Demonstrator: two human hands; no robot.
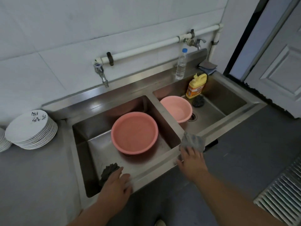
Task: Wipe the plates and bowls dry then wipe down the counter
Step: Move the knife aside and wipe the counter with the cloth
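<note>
Feels like we're getting into the back half of this one. The plates (32,129) are sitting in a neat stack on the counter (32,176), left of the sink (151,172). A second stack of white dishes (3,141) is peeking in at the frame edge just beside them. Probably the bowls, but they're too cut off for us to call it. We can't tell from here whether any of it is dry. Nothing white is lying in the tubs waiting though, so we're guessing the drying part is done.

Right now we're pressing our right hand (192,159) flat, fingers straight and spread, onto the grey cloth (193,141). The cloth is lying on the sink's front rim, right where the divider between the two tubs is meeting it. Our left hand (116,181) is resting on that same rim further left, fingers relaxed and gripping nothing, just beside a dark scrubber (108,172) that's sitting in the near corner of the left tub.

So we're reckoning we're on the wipe-down stage and working the steel edge. What's looking undone is the grey counter itself, especially around the plates, since the cloth is sitting well apart from it. The two pink basins (134,132), one in each tub, and the yellow soap bottle (195,86) aren't looking like our problem, going by the task.
</note>
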